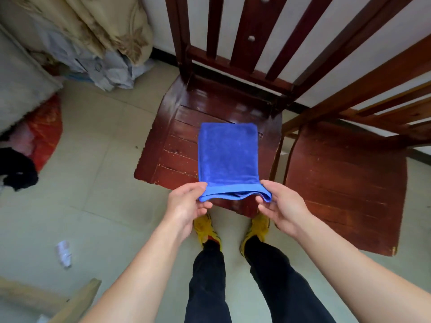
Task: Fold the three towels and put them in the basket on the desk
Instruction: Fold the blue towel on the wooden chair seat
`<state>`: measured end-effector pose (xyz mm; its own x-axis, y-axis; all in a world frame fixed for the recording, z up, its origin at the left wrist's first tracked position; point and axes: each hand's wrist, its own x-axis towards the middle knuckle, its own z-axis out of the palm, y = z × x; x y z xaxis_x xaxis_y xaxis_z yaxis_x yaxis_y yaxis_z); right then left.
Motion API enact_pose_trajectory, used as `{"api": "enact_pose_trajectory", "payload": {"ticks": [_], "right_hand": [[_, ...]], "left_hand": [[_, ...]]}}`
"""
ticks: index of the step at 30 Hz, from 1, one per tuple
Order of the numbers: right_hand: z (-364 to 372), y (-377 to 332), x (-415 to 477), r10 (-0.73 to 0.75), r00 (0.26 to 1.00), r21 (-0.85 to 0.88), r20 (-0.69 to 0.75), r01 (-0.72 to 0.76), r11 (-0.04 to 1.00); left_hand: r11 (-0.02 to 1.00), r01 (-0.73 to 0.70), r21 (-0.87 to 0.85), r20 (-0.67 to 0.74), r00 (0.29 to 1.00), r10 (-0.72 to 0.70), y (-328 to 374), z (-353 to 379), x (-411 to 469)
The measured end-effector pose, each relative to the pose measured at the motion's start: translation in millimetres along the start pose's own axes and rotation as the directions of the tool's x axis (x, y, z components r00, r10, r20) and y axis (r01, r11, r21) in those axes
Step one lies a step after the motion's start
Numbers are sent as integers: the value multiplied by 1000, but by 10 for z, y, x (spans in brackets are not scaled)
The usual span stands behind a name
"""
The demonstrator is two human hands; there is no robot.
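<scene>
head view, looking down from standing height: a folded blue towel point(228, 157) is stretched between a person's two hands and the seat of a dark red wooden chair point(173, 141). the towel's long axis runs straight away from the person, its far short end lying on the slatted seat and its near short end lifted just off the seat's front edge. the left hand point(187, 205) pinches the near left corner between thumb and fingers, and the right hand point(283, 206) pinches the near right corner the same way, so both grips are closed on the cloth at about the same height and each is as near to the towel as the other. the near edge sags a little between them and shows several layers, which suggests it is already folded at least once; any further fold would likely carry this held edge forward, toward the far end. counted here: one towel, two hands, two chairs, the second wooden chair point(345, 187) standing just to the right of the first. the other two towels, the basket and the desk are not in view. also visible are a pair of yellow shoes point(207, 227) on the pale tiled floor, a white crumpled scrap point(63, 252) lying on the left, and a heap of beige fabric point(98, 26) at upper left.
</scene>
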<state>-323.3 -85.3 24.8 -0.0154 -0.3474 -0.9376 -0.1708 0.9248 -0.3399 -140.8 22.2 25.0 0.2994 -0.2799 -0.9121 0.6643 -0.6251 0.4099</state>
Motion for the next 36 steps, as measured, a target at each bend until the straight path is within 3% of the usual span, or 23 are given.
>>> {"api": "enact_pose_trajectory", "payload": {"ticks": [3, 6, 13, 16, 18, 20, 22, 24, 26, 28, 32, 36], "right_hand": [[47, -293, 158, 77, 986, 234, 146, -110, 966], [128, -564, 434, 66, 968, 342, 244, -149, 928], [392, -1016, 1096, 66, 963, 340, 260, -155, 928], [443, -1111, 1238, 30, 973, 300, 230, -100, 949], [456, -1137, 1307, -49, 993, 257, 112, 19, 966], [485, -1138, 1301, -244, 964, 58, -110, 251, 966], [562, -1072, 1261, -458, 880, -208, -127, 428, 879], [707, -977, 1221, -413, 908, -283, 69, 415, 865], [782, -954, 1257, -206, 958, -287, 197, 257, 923], [752, -1026, 1380, -126, 977, -200, 175, 160, 967], [626, -1114, 1465, -178, 979, -8, 102, 180, 984], [529, -994, 1237, -339, 939, -92, -64, 333, 939]], "left_hand": [[990, 37, -137, 78, 997, -26, 396, 119, 184], [971, 95, -220, 136, 988, -66, 709, 264, 422], [950, 165, -266, 120, 983, -137, 1097, 529, 1110], [948, 101, -303, 51, 995, -89, 1125, 555, 1293], [972, -49, -228, -105, 994, 26, 1098, 573, 1382], [947, -302, 110, -300, 898, 321, 1024, 567, 1428], [764, -453, 460, -182, 794, 580, 907, 591, 1437], [696, -457, 554, 32, 847, 531, 757, 670, 1488], [686, -395, 611, 96, 897, 431, 664, 693, 1619], [719, -345, 603, 69, 921, 384, 676, 693, 1716], [772, -309, 555, 74, 943, 324, 762, 726, 1629], [556, -430, 711, 115, 852, 511, 646, 651, 1326]]}}
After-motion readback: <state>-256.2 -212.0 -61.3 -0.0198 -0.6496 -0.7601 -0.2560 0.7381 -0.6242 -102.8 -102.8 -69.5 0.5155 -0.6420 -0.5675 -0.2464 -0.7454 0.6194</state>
